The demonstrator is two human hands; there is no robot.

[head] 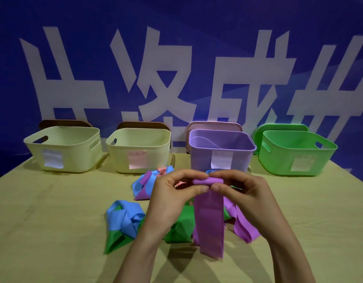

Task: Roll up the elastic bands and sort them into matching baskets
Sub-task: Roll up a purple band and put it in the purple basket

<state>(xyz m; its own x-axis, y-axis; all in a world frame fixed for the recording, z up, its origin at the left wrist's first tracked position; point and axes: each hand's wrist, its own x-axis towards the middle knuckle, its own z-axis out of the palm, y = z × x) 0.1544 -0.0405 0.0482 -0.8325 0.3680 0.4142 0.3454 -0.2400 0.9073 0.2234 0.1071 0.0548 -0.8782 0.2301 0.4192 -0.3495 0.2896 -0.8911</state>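
1. Purple elastic band (209, 221) hangs above the near middle of the tabletop (43, 211), its top end rolled into a small tube.
2. Both hands pinch that roll: left hand (172, 193) on its left end, right hand (243, 190) on its right.
3. Loose blue, green, pink and purple bands (125, 219) lie beneath.
4. Far side, left to right: two cream baskets (64, 148), purple basket (221, 152), green basket (295, 154).

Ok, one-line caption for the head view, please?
The left hand and right hand pinch the rolled end of a purple elastic band above loose bands, facing the purple basket.
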